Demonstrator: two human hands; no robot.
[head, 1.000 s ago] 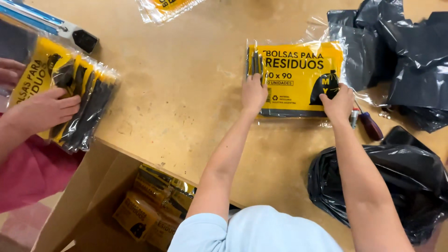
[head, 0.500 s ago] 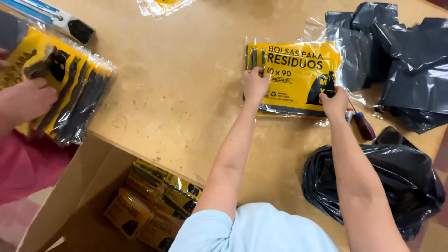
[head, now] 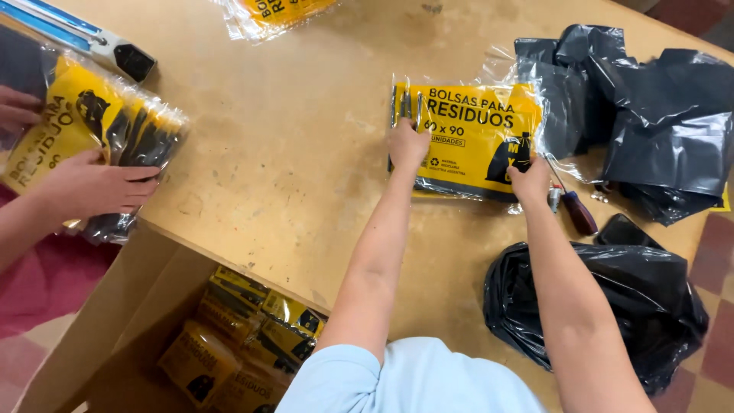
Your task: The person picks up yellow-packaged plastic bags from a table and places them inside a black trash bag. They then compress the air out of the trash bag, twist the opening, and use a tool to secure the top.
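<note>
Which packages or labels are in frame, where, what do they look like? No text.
Flat packet: table centre-right, clear wrap, yellow card with black print; left hand and right hand press on it.
Packet stack: table's left edge, yellow and black, under another person's hand.
Third packet: top edge, partly cut off, yellow in clear wrap.
Boxed packets: in the open cardboard box below the table, yellow and black.
</note>
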